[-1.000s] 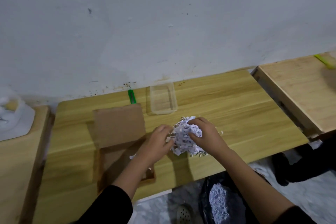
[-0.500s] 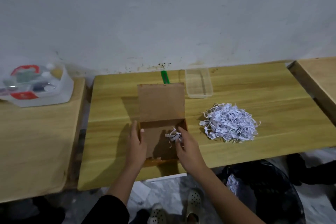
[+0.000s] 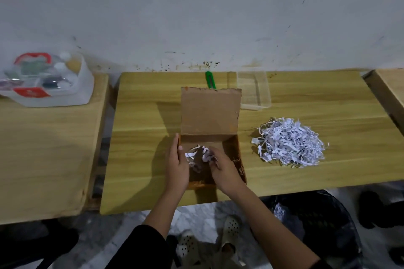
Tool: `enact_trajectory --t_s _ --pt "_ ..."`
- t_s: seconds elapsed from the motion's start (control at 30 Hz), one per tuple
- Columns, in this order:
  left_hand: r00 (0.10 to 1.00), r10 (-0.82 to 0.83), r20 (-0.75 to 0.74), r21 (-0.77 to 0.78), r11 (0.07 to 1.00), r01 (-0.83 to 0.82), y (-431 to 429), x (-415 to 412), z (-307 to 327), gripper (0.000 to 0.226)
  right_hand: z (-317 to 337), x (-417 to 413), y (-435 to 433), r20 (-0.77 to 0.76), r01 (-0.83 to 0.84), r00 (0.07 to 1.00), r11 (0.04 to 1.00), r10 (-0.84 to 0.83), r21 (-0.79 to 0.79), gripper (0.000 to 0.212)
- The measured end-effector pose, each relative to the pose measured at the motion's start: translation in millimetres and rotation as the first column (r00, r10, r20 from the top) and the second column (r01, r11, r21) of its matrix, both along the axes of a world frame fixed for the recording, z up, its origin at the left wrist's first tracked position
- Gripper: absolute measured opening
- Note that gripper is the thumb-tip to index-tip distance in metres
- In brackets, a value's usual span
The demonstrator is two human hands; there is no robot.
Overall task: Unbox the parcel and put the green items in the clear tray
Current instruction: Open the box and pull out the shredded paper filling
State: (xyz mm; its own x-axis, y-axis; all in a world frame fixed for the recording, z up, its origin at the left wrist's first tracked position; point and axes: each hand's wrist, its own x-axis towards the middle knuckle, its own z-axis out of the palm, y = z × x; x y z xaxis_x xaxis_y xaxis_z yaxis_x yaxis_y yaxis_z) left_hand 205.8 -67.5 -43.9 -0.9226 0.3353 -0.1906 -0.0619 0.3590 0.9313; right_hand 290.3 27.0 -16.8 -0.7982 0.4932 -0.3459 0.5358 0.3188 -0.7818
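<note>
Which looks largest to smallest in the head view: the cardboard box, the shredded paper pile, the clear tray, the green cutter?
1. cardboard box
2. shredded paper pile
3. clear tray
4. green cutter, partly hidden behind the box flap

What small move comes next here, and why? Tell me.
Probably lift the right hand with its pinch of shredded paper out of the cardboard box onto the pile: loose shreds cover the box floor, no green items show, and the clear tray is empty.
</note>
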Motion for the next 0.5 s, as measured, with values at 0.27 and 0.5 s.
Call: enact_trajectory --t_s 0.27,0.5 --pt "1.000 0.024 -0.015 0.014 1.000 -0.024 -0.9 1.1 -1.7 0.040 3.5 -1.5 3.6 0.203 0.174 0.962 0.984 -0.180 0.049 0.042" --pt "0.999 0.030 0.012 0.035 0.999 -0.031 -1.0 0.5 -0.7 0.041 0.8 3.1 -1.5 0.136 0.097 0.986 0.995 -0.095 -0.007 0.045"
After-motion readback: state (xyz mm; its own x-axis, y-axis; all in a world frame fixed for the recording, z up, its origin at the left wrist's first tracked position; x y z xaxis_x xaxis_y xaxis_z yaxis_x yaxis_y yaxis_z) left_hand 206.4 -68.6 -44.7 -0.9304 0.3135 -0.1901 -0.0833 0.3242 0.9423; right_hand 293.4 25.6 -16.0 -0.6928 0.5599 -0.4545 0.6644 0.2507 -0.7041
